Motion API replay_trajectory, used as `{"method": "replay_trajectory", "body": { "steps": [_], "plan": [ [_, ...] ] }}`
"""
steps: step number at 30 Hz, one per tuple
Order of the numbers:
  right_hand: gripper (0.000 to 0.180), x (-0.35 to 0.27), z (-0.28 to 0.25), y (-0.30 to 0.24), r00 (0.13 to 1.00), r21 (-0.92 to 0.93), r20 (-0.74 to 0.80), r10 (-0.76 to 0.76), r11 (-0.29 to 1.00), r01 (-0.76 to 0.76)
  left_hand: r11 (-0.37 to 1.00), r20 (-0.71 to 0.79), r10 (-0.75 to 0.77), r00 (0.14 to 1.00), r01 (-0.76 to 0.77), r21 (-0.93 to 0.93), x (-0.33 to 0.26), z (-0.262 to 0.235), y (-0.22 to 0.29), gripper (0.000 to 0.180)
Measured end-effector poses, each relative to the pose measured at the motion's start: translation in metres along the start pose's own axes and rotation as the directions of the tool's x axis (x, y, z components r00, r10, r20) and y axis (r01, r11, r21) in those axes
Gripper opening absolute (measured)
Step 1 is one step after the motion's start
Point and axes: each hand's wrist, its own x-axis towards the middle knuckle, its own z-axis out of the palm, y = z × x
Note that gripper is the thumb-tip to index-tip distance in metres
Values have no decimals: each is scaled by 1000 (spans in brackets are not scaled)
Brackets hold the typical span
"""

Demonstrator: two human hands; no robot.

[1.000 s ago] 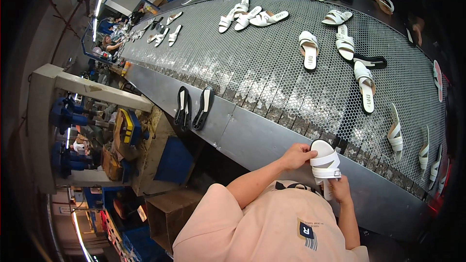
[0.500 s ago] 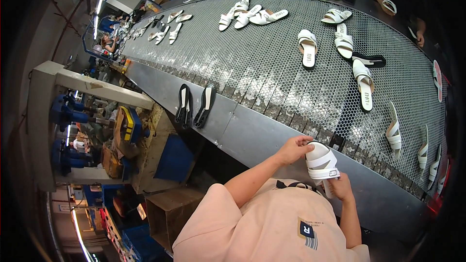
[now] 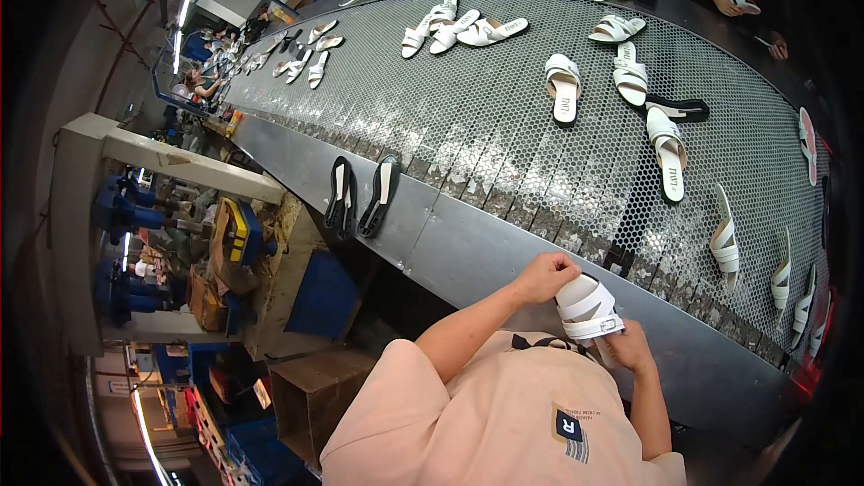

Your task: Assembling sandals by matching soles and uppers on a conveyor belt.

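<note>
A single fisheye view is given, taken from head height and aimed steeply down. The person's chest and forearms are seen close at the lower edge; the mesh conveyor [image 3: 540,162] is curved away above, its straight edges bent toward the rim.

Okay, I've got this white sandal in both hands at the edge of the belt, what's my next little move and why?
Probably set it down on the mesh belt just ahead. The left hand grips the top of the white sandal, the right hand steadies its lower end, and other sandals already lie flat on that belt, with bare mesh nearest you.
</note>
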Motion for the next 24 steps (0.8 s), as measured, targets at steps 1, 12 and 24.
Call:
{"method": "replay_trajectory", "body": {
  "steps": [1, 12, 24],
  "plan": [
    [18, 0, 0, 2, 1000, -9, -1, -14, 1000, 14, 999, 38, -43, 998, 43, -15, 0, -2, 3, 22],
    [19, -5, -9, -4, 999, -61, 39, 2, 998, 1, 977, 84, 47, 995, -63, 202, -4, 15, 16, 21],
    [22, -3, -40, 24, 999, -165, 40, -8, 986, 14, 996, 46, -89, 995, 88, 25, 7, 9, -18, 22]
  ]
}}
